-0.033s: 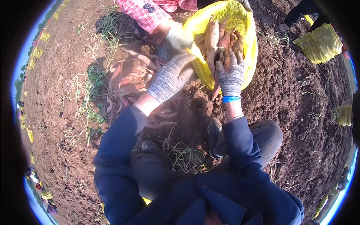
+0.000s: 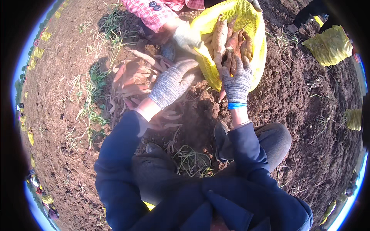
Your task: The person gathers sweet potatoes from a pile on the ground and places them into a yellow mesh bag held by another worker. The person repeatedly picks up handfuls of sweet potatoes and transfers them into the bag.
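Observation:
A yellow mesh bag [image 2: 257, 50] with its mouth spread stands at the upper middle, holding several reddish sweet potatoes [image 2: 220, 36]. My right hand [image 2: 237, 86], in a grey knit glove with a blue cuff band, reaches to the bag's near side. Its fingers are stretched over the lower ends of the sweet potatoes. My left hand [image 2: 169, 85], gloved alike, is open with nothing in it, between the bag and a pile of sweet potatoes [image 2: 135, 81] on the soil. A co-worker's white-gloved hand [image 2: 186, 37] grips the bag's left rim.
The co-worker's pink checked sleeve [image 2: 152, 13] comes in from the top. Green weeds [image 2: 98, 88] and dry vines grow left of the pile. Another yellow bag [image 2: 327, 45] lies at the upper right. Loose brown soil [image 2: 300, 100] surrounds us, and my bent knee [image 2: 275, 144] is near.
My left hand has drawn slightly down and left, away from the bag and the co-worker's glove. My right hand has shifted a little back toward me.

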The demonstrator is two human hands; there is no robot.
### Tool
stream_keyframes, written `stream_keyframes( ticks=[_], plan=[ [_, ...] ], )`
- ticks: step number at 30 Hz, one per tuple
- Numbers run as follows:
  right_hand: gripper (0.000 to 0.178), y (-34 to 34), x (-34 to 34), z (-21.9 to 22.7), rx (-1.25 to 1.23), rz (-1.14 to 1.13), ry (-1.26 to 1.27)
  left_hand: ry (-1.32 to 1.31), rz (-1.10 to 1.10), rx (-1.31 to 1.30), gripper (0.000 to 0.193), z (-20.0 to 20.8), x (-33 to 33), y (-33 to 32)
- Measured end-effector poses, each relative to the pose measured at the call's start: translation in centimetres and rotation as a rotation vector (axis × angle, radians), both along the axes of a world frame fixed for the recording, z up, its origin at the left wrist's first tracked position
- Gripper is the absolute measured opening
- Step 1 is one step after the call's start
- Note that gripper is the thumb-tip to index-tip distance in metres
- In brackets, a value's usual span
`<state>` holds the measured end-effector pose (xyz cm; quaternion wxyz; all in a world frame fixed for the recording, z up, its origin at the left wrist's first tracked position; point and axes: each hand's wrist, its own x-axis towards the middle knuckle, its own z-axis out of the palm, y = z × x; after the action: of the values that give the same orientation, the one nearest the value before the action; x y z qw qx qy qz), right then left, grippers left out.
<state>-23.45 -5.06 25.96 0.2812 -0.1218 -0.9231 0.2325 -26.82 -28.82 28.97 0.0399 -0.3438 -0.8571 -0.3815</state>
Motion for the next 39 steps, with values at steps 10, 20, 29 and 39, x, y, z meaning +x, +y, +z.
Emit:
stream_keyframes(
  ticks=[10,20,29,39],
  plan=[
    [0.084,-0.4,1.1,-5.7,0.228,-0.104,-0.293,-0.534,0.104,-0.085,0.035,-10.4,5.1,-11.5],
    [0.069,5.1,-0.7,3.1,-0.659,0.014,-0.029,-0.802,0.479,0.095,0.031,-19.9,15.9,-21.1],
    [0.037,-11.0,-6.6,3.8,-0.64,0.521,0.474,-0.889,0.757,0.185,0.031,-26.1,23.0,-19.6],
    [0.031,-25.9,3.9,-17.1,-0.163,0.939,-0.722,-0.747,1.765,0.186,0.067,-34.9,24.0,-38.0]
  ],
)
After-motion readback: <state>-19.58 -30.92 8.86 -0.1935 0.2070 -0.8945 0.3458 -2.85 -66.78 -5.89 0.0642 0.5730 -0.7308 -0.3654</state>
